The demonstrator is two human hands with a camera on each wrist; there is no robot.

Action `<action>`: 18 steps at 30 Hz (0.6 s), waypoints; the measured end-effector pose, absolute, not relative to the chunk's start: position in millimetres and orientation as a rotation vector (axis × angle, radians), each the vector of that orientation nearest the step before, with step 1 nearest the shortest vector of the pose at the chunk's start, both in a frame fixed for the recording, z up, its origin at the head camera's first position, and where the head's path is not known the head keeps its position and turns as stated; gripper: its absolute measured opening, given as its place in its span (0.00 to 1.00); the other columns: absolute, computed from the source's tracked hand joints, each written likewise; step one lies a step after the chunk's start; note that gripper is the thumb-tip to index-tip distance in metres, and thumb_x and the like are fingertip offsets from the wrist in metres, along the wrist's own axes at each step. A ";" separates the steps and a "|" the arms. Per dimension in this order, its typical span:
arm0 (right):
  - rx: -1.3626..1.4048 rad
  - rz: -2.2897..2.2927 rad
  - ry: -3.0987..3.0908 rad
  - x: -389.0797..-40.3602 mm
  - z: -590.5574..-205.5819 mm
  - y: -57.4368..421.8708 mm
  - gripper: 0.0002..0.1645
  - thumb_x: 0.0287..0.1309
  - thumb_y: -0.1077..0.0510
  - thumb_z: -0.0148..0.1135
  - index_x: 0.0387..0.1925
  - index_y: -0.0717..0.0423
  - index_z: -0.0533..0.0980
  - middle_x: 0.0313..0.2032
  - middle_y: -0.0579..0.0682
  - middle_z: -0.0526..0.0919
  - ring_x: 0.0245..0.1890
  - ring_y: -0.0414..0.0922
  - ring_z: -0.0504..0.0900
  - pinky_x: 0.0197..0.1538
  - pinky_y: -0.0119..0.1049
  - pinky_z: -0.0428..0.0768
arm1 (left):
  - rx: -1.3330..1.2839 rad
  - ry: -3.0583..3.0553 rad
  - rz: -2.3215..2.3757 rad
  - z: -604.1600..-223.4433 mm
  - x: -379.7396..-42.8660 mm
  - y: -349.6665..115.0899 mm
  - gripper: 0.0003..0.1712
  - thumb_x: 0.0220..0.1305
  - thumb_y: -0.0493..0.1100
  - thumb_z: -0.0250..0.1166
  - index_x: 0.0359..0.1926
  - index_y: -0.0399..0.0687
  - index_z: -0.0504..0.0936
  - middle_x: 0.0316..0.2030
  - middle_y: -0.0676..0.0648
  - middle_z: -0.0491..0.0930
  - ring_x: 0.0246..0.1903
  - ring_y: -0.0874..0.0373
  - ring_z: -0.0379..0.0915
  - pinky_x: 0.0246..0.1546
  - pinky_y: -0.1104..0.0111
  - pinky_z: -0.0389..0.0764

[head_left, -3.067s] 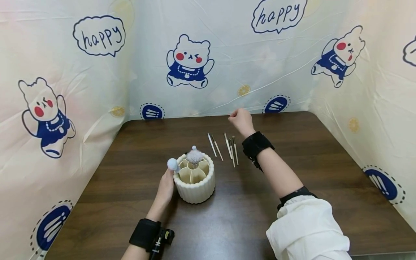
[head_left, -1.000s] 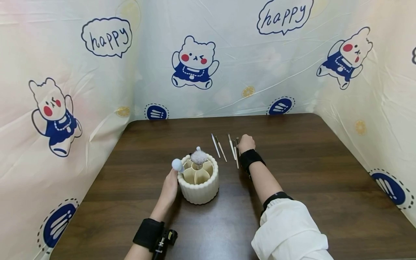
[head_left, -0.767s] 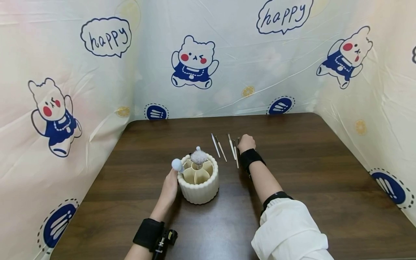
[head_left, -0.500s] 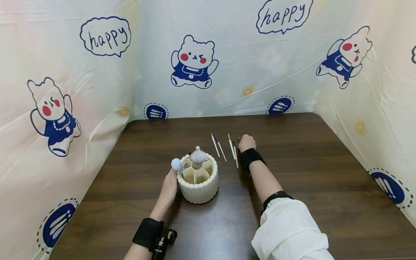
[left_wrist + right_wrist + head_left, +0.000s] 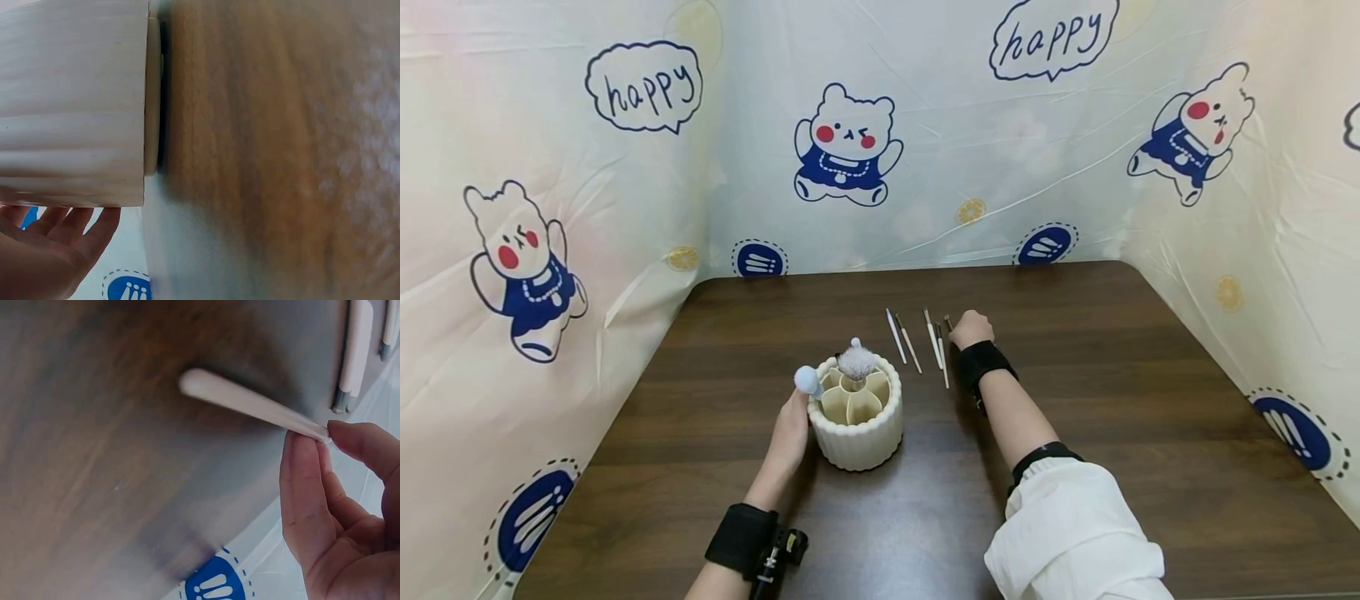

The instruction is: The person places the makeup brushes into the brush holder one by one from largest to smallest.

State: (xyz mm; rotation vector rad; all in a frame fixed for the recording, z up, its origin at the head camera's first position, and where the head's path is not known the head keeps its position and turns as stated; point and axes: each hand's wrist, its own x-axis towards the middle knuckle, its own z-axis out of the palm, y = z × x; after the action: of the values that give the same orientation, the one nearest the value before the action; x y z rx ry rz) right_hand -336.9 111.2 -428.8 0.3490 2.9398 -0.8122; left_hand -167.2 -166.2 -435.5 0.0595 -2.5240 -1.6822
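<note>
The left hand (image 5: 790, 429) rests against the left side of a cream fluted brush holder (image 5: 859, 443), its fingers nearly straight along the wall in the left wrist view. Petal-shaped compartments divide the holder. A fluffy grey brush head (image 5: 856, 362) stands up from it, and a pale blue ball (image 5: 807, 380) sticks up at its left rim. Farther back, the right hand (image 5: 972, 331) pinches a slim makeup brush (image 5: 244, 405) between thumb and fingertips. The pale, rounded handle end points away from the hand, tilted, in the right wrist view; the fingers cover its other end.
Several thin brushes (image 5: 932, 337) lie on the dark wooden table (image 5: 1060, 517), left of the right hand. Two more slim sticks (image 5: 908, 343) lie beside them, behind the holder. A printed cloth (image 5: 925, 125) surrounds the table's back and sides.
Since the oldest frame, the right hand has come down and nearer, to the rightmost brush, and now pinches it. Over the last second it shifts slightly right. The left hand and holder stay put.
</note>
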 end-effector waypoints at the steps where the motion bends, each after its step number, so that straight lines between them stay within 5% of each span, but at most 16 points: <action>1: 0.347 -0.808 2.937 -335.4 -426.3 111.5 0.13 0.58 0.58 0.58 0.35 0.66 0.80 0.43 0.65 0.83 0.42 0.59 0.82 0.44 0.48 0.81 | 0.063 -2.525 -1.682 -435.5 -167.2 -166.1 0.36 0.76 0.58 0.29 0.67 0.37 0.65 0.63 0.33 0.69 0.63 0.43 0.64 0.63 0.51 0.66; 12: 0.290 -0.919 2.944 -334.6 -401.1 113.4 0.18 0.60 0.55 0.61 0.42 0.68 0.79 0.43 0.65 0.83 0.43 0.59 0.82 0.49 0.48 0.80 | 0.072 -2.538 -1.634 -434.6 -167.4 -166.1 0.37 0.77 0.58 0.28 0.66 0.34 0.65 0.63 0.31 0.68 0.64 0.40 0.62 0.65 0.49 0.64; 18: 0.262 -1.090 2.914 -334.4 -385.6 115.2 0.12 0.61 0.56 0.60 0.34 0.64 0.76 0.30 0.58 0.80 0.30 0.51 0.77 0.37 0.40 0.76 | 0.069 -2.539 -1.637 -434.4 -167.4 -165.0 0.37 0.77 0.58 0.28 0.66 0.33 0.65 0.64 0.31 0.67 0.65 0.39 0.61 0.66 0.48 0.62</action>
State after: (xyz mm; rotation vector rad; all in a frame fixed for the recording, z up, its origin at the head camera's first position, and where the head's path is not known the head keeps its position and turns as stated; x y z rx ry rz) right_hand -334.4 115.2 -385.6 0.2621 2.9143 -1.0898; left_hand -167.4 -165.0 -434.4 0.0687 -2.5386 -1.6371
